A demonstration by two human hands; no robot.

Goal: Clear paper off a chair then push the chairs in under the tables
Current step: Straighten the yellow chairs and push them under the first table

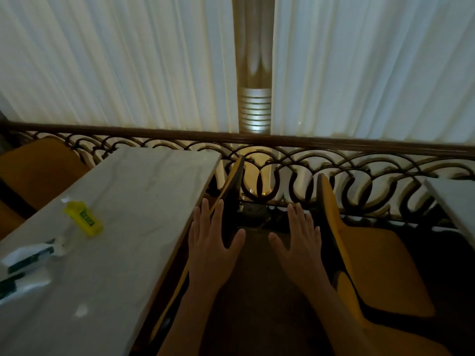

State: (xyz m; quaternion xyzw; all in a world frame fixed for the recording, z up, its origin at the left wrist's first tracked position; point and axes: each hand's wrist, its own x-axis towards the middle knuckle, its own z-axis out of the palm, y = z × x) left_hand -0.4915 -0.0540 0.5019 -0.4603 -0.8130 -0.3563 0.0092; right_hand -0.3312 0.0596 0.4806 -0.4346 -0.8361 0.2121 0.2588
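I stand in the narrow aisle between two tables. My left hand (213, 237) is flat and open, fingers spread, against the dark back of a yellow chair (232, 191) that sits tucked tight against the white marble table (144, 191) on the left. My right hand (300, 237) is open too, fingers apart, beside the back of another yellow chair (370, 263), whose seat faces right toward a second table (455, 201). Whether the right hand touches that backrest I cannot tell. White paper wrappers (28, 263) lie on the left table.
A yellow packet (83, 218) lies on the left table near the wrappers. An ornate dark metal railing (282, 160) runs across ahead, with white curtains and a pillar (254, 73) behind it. More yellow seats (38, 170) stand at the far left. Dark floor lies between the chairs.
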